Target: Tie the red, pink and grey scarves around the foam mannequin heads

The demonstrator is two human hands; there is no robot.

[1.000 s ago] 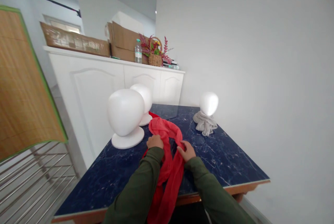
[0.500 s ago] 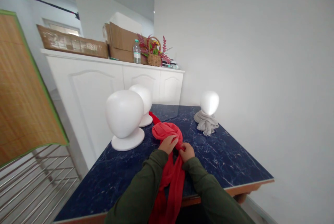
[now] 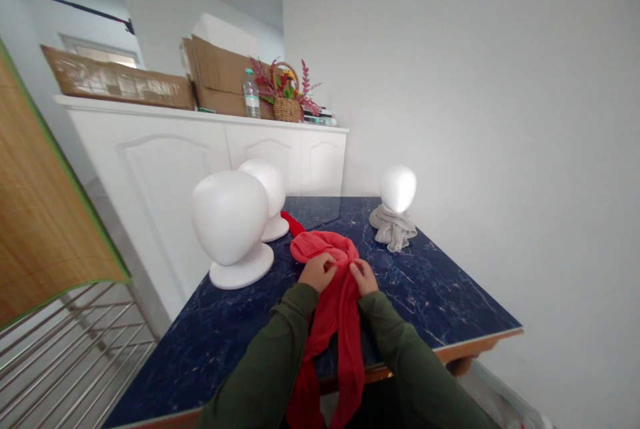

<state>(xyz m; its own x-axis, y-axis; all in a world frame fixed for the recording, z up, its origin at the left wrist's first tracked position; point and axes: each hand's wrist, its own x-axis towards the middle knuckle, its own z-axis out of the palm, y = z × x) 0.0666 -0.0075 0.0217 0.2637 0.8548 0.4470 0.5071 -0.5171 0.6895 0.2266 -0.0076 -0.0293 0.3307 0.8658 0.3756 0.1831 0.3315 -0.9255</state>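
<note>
The red scarf [image 3: 327, 312] lay on the bench [image 3: 450, 302] in front of the person, its far end gathered into a rounded, coral-toned loop and two deeper red tails running back toward the body. The cloth looked thin and soft, with fine creases. The fingers [image 3: 329, 260] of the left hand [image 3: 315, 274] and those of the right hand [image 3: 367, 278] were pinched nearly together on it where loop met tails.

The tails passed over the bench's near edge and hung below. On the left stood two mannequin heads [image 3: 231, 216], the closer one's base near the loop. On the right, dark-blue marbling stretched to the side edge, where a third head [image 3: 399, 189] stood with a grey scarf [image 3: 393, 229] around its neck.

The hands partly covered the gathered cloth, so any knot could not be made out. A red strip [image 3: 291, 222] showed beside the farther head's base; whether it joined the scarf was unclear. The left sleeve [image 3: 273, 356] hid part of one tail.
</note>
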